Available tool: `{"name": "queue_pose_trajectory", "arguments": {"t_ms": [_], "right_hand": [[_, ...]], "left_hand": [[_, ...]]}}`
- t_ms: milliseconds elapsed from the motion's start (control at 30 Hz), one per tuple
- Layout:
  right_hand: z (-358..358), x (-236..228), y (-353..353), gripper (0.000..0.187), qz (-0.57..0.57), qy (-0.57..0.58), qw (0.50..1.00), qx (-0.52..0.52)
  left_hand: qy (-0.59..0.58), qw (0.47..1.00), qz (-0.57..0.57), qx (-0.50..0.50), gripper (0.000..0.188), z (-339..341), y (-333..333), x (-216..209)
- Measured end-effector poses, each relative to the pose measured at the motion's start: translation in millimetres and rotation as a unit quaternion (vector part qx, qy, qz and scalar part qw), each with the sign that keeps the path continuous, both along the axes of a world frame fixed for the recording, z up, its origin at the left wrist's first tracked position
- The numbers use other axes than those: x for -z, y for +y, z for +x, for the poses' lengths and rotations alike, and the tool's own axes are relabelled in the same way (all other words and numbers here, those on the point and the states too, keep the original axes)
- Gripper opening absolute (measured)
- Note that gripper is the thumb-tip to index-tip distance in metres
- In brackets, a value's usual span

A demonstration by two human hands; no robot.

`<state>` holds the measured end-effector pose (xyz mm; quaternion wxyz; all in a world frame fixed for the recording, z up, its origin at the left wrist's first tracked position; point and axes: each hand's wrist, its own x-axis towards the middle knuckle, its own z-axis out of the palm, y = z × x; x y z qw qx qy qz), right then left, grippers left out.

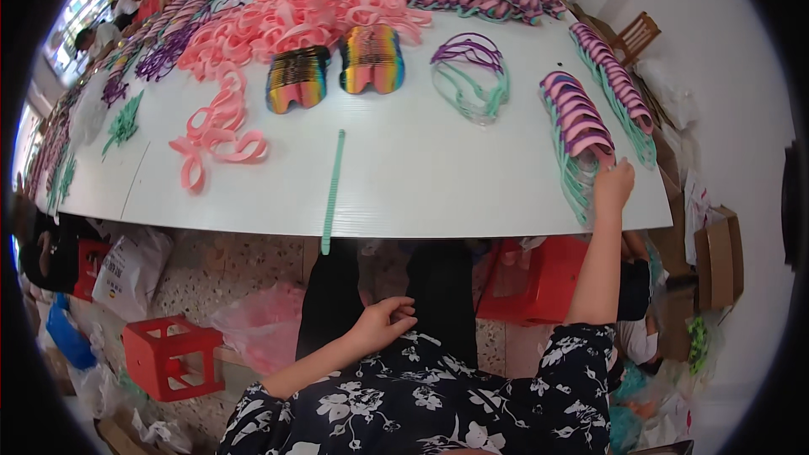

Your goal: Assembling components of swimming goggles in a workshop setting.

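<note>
Pink-and-purple eyewear row [578,116] is stretching from right hand [616,180], pinch unclear, toward surface [438,194] far edge, left hand [382,323] resting empty, loosely uncurled.

White table [421,177] under pink bands [286,21], mint strap [334,190], lens stacks [373,59] and goggle rows [578,114].

The window [83,21] blazed bright at upper left; across on the right rose a pale wall [733,143], a wooden chair [638,34] near it! And down beyond the white table [421,168], a red stool [173,331] stood on speckled flooring [227,265].
</note>
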<state>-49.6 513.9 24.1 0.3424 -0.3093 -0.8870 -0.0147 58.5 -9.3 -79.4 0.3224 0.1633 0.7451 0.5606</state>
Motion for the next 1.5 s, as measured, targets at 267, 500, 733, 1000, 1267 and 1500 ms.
{"name": "queue_pose_trajectory", "arguments": {"t_ms": [267,500,733,1000,1267,1500], "right_hand": [[-65.4,-15.0,-238.0,0.019,-0.144,0.133,0.89,-0.413],[-185.7,-16.7,-346.9,0.032,0.003,0.083,0.857,-0.508],[-244.1,11.1,-357.7,0.044,0.069,0.02,0.903,-0.424],[-234.1,12.7,-354.0,0.037,0.101,0.092,0.891,-0.432],[-125.7,-17.1,-370.1,0.028,-0.452,0.11,0.731,-0.499],[-5.5,-6.4,-378.3,0.043,-0.827,-0.009,0.235,-0.511]], "left_hand": [[0.064,0.997,0.04,-0.02,0.022,-0.2,-22.6,-17.7],[0.224,0.964,0.086,-0.115,0.014,-24.5,-71.0,-48.3],[0.414,0.872,0.032,-0.258,0.012,-76.8,-145.2,-93.7],[0.599,0.725,-0.111,-0.322,0.021,-192.0,-145.7,-110.2],[0.488,0.723,-0.358,-0.334,0.016,-252.0,-128.8,-100.9],[0.334,0.841,0.179,-0.385,0.01,-173.9,-72.1,-151.7]]}}
